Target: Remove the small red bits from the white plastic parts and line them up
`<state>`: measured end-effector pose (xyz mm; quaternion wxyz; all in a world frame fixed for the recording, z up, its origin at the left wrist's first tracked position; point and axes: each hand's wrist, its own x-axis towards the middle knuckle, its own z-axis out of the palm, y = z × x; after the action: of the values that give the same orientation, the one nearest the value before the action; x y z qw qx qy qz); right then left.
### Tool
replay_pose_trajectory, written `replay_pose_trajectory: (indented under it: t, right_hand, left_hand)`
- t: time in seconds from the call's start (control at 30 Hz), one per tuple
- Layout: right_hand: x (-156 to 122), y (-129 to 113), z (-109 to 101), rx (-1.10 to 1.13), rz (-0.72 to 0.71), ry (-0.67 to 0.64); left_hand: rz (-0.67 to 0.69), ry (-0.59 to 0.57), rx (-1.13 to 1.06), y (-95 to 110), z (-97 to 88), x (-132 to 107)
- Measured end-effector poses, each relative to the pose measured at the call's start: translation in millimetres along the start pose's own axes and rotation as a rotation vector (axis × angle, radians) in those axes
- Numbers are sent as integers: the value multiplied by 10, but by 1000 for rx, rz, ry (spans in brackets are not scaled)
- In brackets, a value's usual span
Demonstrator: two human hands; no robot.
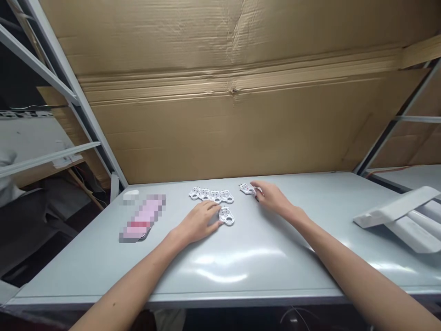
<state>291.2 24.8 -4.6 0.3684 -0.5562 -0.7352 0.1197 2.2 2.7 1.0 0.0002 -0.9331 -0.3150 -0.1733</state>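
Observation:
My left hand (200,221) rests low over the table with thumb and fingertips at the left edge of a small white plastic part (228,218), which has a round hole in its lower end. Between the thumb and fingers of my right hand (270,197) is a similar white plastic part (245,188), tilted and partly covered by the fingertips. Behind my left hand, several more white plastic parts (216,196) lie side by side in a row.
A blurred pink object (146,216) and a small white item (131,196) lie on the left of the grey table (220,287). White long pieces (406,216) are stacked at the right edge. A cardboard sheet (227,133) stands at the back between metal frame posts (84,110).

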Motion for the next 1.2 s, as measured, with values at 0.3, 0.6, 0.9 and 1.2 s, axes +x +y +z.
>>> replay_pose_trajectory:
  t: [0.3,0.6,0.9,1.2]
  right_hand:
    - [-269,-611,207,94,-346,-280]
    - [-267,-661,199,60,-381,-396]
    - [-81,-228,168,19,-195,-155]
    - [-30,-233,261,47,-234,-189]
  left_hand:
    - [-77,34,51,-81,46,-28]
    - [-164,-176,89,-147,-68,-77]
    - [-197,-219,47,-132,-71,-53]
    - [-190,-196,50,-139,-58,-57]
